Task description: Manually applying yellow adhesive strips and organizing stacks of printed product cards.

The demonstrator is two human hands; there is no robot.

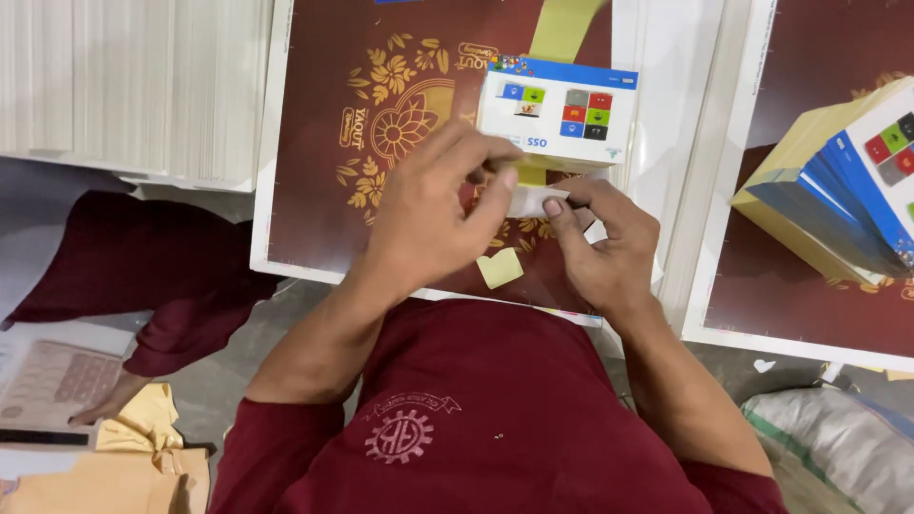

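My left hand (433,214) and my right hand (605,247) meet over a small white paper strip (533,202), both pinching it with fingertips. Just beyond them lies a small stack of white and blue printed cards (557,112) with coloured squares, wrapped by a yellow paper band (562,29). A small yellow paper scrap (500,267) lies beneath my hands. All of this rests on a large maroon printed sheet (314,171) with a gold flower pattern.
A tall pile of white sheets (133,86) stands at the upper left. A fanned stack of blue-edged cards (838,190) sits on another maroon sheet at the right. Another person's hand (100,405) rests at the lower left near crumpled yellow paper (143,428). A sack (838,443) lies lower right.
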